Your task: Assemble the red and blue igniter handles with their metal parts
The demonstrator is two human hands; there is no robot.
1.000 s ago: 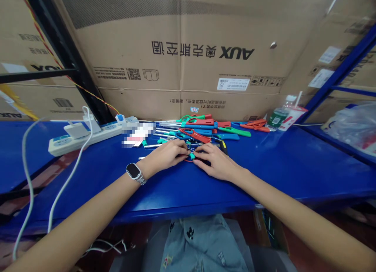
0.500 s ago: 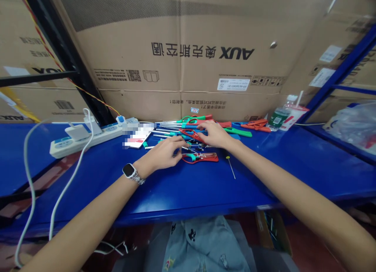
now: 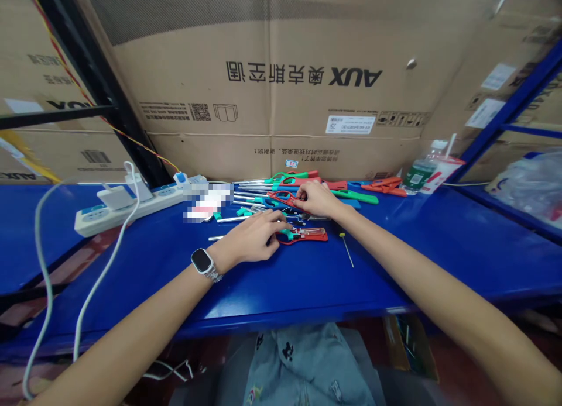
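On the blue table lies an opened utility lighter (image 3: 309, 235), its red shell laid open to show a clear fuel tank and a green trigger. My left hand (image 3: 257, 236) is closed at its trigger end, thumb and fingers curled, hiding part of it; a metal tube tip shows left of the hand. Just beyond, my right hand (image 3: 317, 199) pinches a red lighter casing (image 3: 283, 196) at its right end. Small dark and metal parts (image 3: 298, 220) lie between the hands. Behind them is a pile of long-tubed lighters (image 3: 250, 186) with red, green and blue handles.
A yellow-headed screwdriver (image 3: 346, 251) lies right of the opened lighter. A white power strip (image 3: 127, 207) with chargers and cables runs along the left. Orange casings (image 3: 386, 186), a bottle (image 3: 417, 175) and a cup (image 3: 441, 175) stand back right. A cardboard box (image 3: 197, 148) walls the rear.
My left hand has moved slightly right and nearer to me, onto the opened lighter's trigger end. My right hand has drawn slightly left with the red casing.
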